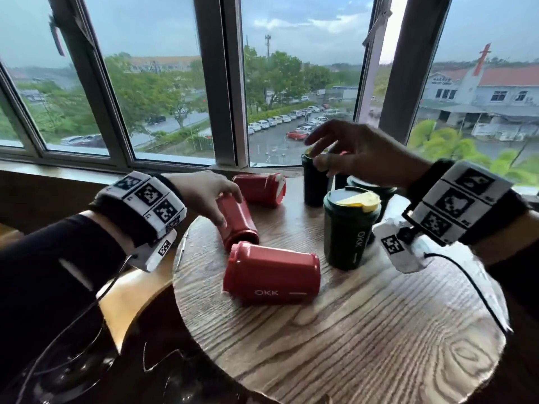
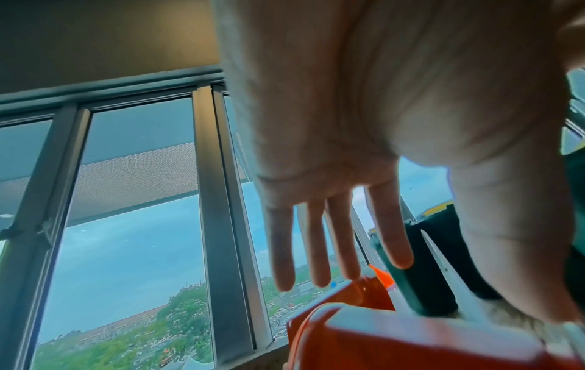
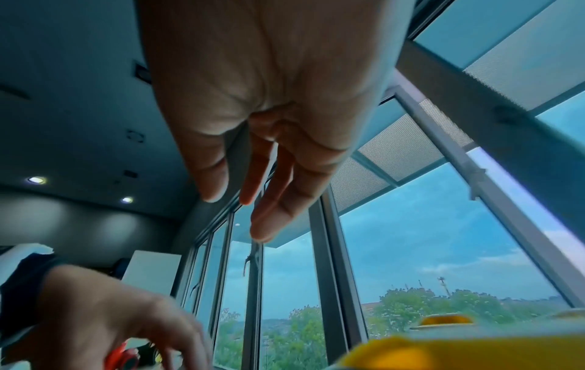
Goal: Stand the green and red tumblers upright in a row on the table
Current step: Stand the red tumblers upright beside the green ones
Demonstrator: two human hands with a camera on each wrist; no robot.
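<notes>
Over the table (image 1: 364,330), both hands open: left hand (image 1: 204,196) touches red tumbler (image 1: 237,225).

On the pale, dark-grained round wooden table (image 1: 364,330) lie my three glossy red plastic tumblers (image 1: 271,272), white lettering on the nearest. Beside them stand dark green plastic tumblers (image 1: 350,231) with yellow-and-grey lids. My wristbands (image 1: 145,199) carry black-and-white square codes.

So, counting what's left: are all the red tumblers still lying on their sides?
Yes, all three red tumblers lie on their sides on the table.
</notes>
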